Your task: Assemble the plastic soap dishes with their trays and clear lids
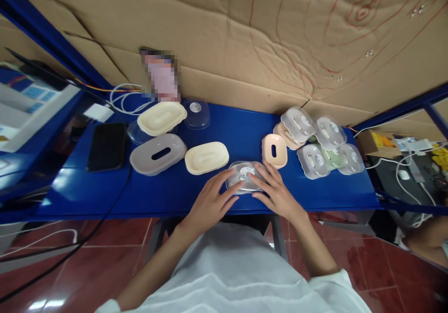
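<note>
A soap-box-like container with a clear plastic lid and a round white sticker lies near the table's front edge. My left hand rests against its left side, fingers stretched and apart. Across its right side and top spreads my right hand, fingers also apart. What lies beneath the lid is mostly hidden. Left of it is a cream oval tray. Just behind my right hand stands a peach slotted piece. Farther left are a grey slotted piece and another cream tray.
Several clear-lidded boxes cluster at the right. A clear lid lies at the back, near a blurred-out upright device. A black tablet-like slab, cables and a white adapter sit left. Cardboard walls the back.
</note>
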Tool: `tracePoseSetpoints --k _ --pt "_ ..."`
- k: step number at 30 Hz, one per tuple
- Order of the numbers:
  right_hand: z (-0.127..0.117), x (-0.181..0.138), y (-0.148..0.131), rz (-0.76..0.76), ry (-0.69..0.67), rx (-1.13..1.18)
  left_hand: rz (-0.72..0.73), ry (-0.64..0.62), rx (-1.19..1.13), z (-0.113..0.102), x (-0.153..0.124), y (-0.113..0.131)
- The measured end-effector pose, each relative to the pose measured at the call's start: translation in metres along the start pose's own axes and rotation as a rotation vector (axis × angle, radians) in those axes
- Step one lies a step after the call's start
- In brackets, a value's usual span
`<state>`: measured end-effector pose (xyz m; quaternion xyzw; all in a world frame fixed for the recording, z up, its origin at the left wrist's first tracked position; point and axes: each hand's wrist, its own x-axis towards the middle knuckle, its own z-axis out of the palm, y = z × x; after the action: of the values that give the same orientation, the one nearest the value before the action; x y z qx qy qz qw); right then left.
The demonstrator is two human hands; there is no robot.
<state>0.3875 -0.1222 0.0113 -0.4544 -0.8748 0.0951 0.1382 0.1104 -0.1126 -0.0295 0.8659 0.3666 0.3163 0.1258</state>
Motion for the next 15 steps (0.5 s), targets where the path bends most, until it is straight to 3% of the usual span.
tracePoseSetpoints --k 11,15 --pt "0.004 0.004 0.028 -0.211 -0.02 -0.158 -0.01 0.093 0.075 0.013 -0.001 0.009" --pt "0.014 0.001 0.021 -0.186 0.029 -0.199 -0.001 0.115 0.093 0.014 -0.002 0.009"
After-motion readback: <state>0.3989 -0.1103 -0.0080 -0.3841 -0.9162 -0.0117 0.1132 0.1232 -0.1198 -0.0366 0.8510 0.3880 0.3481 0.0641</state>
